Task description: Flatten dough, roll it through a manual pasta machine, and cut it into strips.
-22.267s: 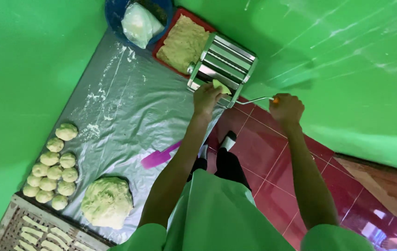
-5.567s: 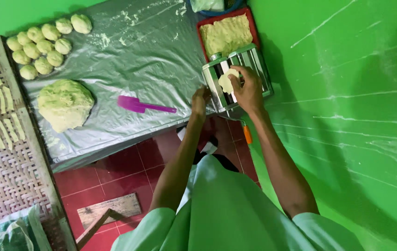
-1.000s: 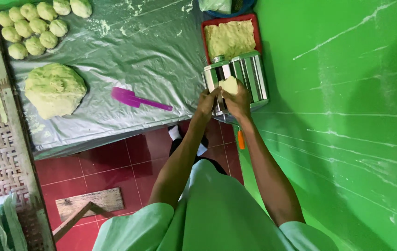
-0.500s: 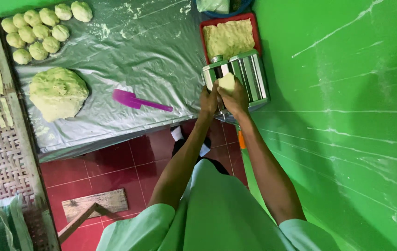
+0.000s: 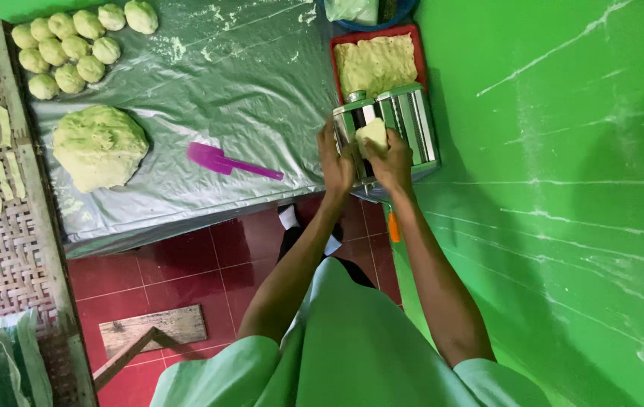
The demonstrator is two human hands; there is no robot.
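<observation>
With both my hands, left [image 5: 335,160] and right [image 5: 391,158], pinching the dough piece [image 5: 372,136] over the steel rollers [image 5: 397,120], my fingertips could get nipped.

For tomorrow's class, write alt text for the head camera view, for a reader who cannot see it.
Seen from above, a person's left hand and right hand press a piece of pale dough onto a metal roller machine. Beside it, a foil-covered table holds a dough mound, small dough balls and a purple spatula.
</observation>
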